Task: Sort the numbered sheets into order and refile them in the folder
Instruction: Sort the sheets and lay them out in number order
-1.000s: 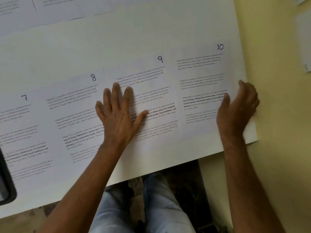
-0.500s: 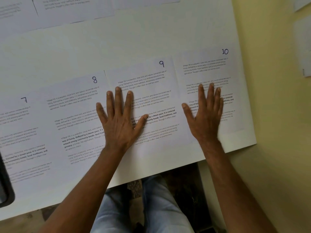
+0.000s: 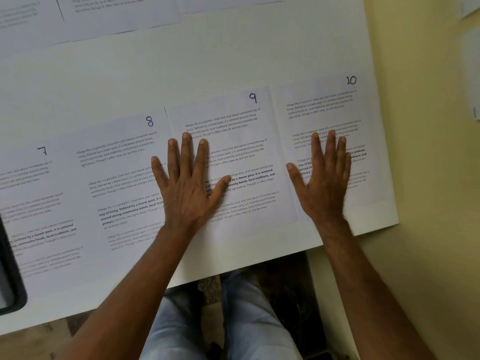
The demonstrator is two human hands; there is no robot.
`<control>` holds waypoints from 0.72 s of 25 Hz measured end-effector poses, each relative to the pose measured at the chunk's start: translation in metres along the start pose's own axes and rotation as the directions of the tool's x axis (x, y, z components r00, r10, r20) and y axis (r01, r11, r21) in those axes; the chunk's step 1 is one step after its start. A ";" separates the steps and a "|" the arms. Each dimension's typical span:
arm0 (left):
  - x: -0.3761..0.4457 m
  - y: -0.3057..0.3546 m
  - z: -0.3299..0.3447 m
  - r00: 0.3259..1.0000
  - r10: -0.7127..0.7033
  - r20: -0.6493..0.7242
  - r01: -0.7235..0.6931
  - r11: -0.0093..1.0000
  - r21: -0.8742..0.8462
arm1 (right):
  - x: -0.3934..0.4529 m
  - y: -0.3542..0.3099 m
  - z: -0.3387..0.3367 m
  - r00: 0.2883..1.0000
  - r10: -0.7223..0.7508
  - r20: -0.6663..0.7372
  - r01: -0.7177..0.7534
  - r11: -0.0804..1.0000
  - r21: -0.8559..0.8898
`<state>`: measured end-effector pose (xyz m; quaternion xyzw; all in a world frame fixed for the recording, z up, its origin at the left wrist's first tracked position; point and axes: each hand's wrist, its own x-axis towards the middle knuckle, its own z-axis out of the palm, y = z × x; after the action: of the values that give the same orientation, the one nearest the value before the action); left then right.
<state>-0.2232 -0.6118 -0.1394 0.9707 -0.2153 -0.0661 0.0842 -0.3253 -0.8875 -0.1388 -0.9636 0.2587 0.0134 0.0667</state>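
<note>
White table (image 3: 233, 61) carries sheets 7 (image 3: 31, 203), 8 (image 3: 117, 178), 9 (image 3: 241, 152) and 10 (image 3: 324, 110) in a near row, unchanged. Left hand (image 3: 189, 188) remains flat across 8 and 9, grip wide. Right hand (image 3: 324, 183) stays flat on 10, fingers straight.

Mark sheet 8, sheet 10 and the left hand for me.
sheet 8 (image 3: 122, 178): head view, on its printed text, left of the hand.
sheet 10 (image 3: 322, 110): head view, on its top paragraph, above the fingertips.
left hand (image 3: 188, 181): head view, on the back of the hand, lying flat across sheets 8 and 9.
</note>
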 end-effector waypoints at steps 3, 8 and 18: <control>0.000 -0.001 0.002 1.000 0.000 0.001 0.000 1.000 0.001 | 0.000 0.000 0.001 1.000 -0.003 -0.001 0.003 1.000 -0.005; 0.000 -0.001 0.005 1.000 0.006 0.001 -0.006 1.000 -0.003 | 0.000 0.002 0.004 1.000 -0.004 0.002 0.004 1.000 -0.008; -0.016 -0.025 -0.019 1.000 0.016 0.016 -0.012 0.975 -0.223 | -0.015 -0.049 -0.006 0.999 -0.029 0.023 0.026 0.994 0.105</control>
<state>-0.2247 -0.5801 -0.1244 0.9530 -0.2139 -0.0977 0.1910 -0.3139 -0.8383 -0.1262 -0.9620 0.2449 0.0108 0.1205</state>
